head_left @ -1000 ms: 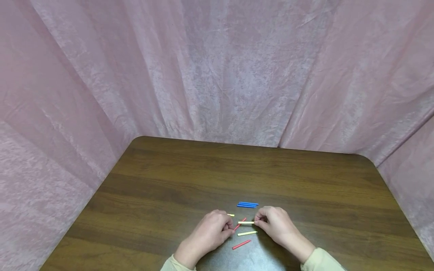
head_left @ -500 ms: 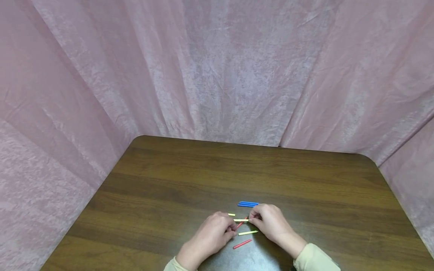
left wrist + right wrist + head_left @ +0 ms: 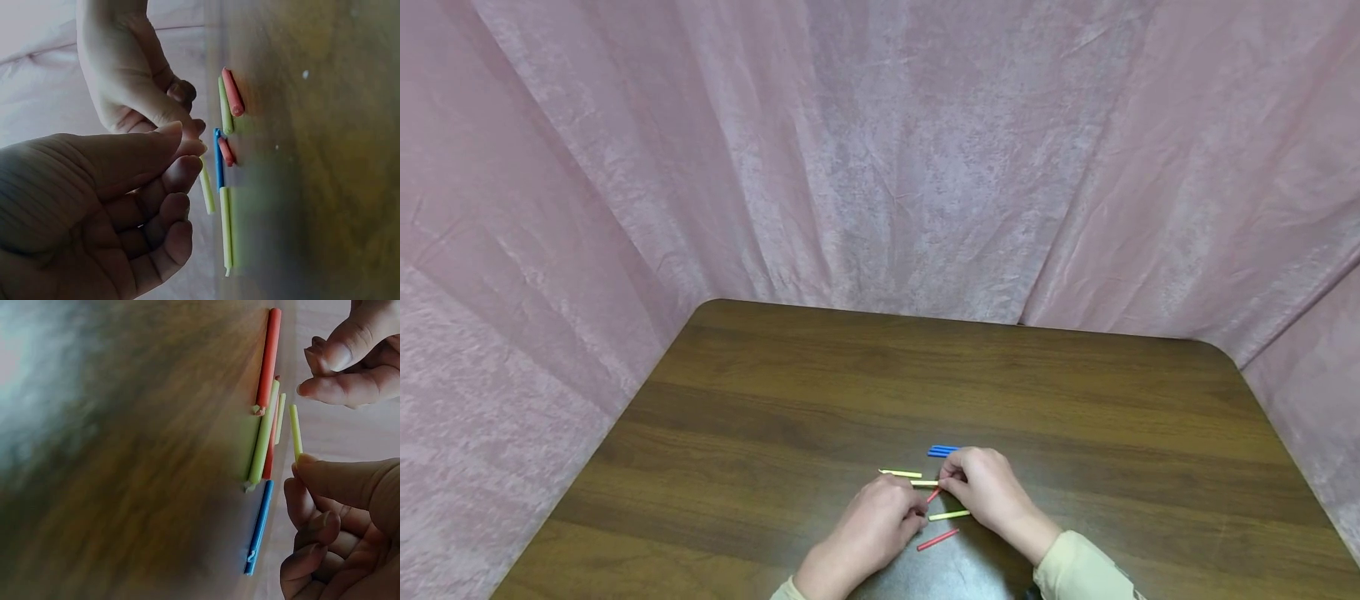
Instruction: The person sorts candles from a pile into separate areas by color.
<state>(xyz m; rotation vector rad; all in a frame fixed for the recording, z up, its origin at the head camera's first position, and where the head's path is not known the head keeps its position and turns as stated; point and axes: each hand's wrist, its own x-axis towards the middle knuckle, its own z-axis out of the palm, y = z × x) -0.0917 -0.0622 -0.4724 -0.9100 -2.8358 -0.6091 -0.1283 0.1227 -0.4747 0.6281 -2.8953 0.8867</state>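
My right hand (image 3: 988,490) pinches one end of a thin yellow candle (image 3: 925,483) between thumb and fingers. In the right wrist view this candle (image 3: 295,431) is raised off the table, its free end toward the other hand. My left hand (image 3: 880,518) has loosely bent fingers with nothing visible in them; it is close to the held candle's free end. A red candle (image 3: 933,495) lies between the hands, partly covered. Beyond the left hand lies another yellow candle (image 3: 902,474). Nearer are a yellow-green candle (image 3: 949,516) and a second red candle (image 3: 937,540).
Behind the right hand, blue candles (image 3: 942,451) lie side by side, partly hidden by it. Everything rests on a brown wooden table (image 3: 775,392). Pink curtains (image 3: 887,167) hang around its far and side edges.
My right hand has moved left and slightly away with the yellow candle, now covering part of the blue ones. The left hand has shifted slightly right, drawing off the red candle's near end.
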